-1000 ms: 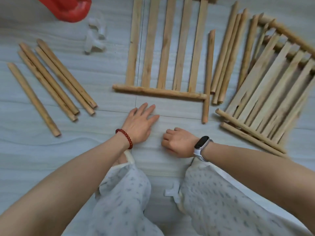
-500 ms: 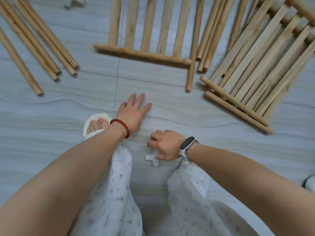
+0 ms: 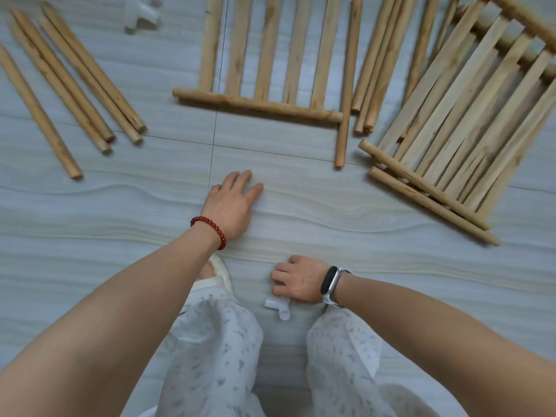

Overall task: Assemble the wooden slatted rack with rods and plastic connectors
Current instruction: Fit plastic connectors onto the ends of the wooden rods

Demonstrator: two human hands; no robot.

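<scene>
Your left hand (image 3: 231,203) lies flat on the pale, wavy-grained floor (image 3: 331,212), fingers straight. Your right hand (image 3: 296,281) curls its fingers onto a white plastic connector (image 3: 278,307) just ahead of your knees; whether it truly grips it, I cannot tell. A slatted wooden panel (image 3: 264,85) of flat slats on a round rod lies ahead, 2 more stacked panels (image 3: 457,124) to the right. 5 loose round rods (image 3: 75,79) lie left, others (image 3: 376,70) between the panels.
</scene>
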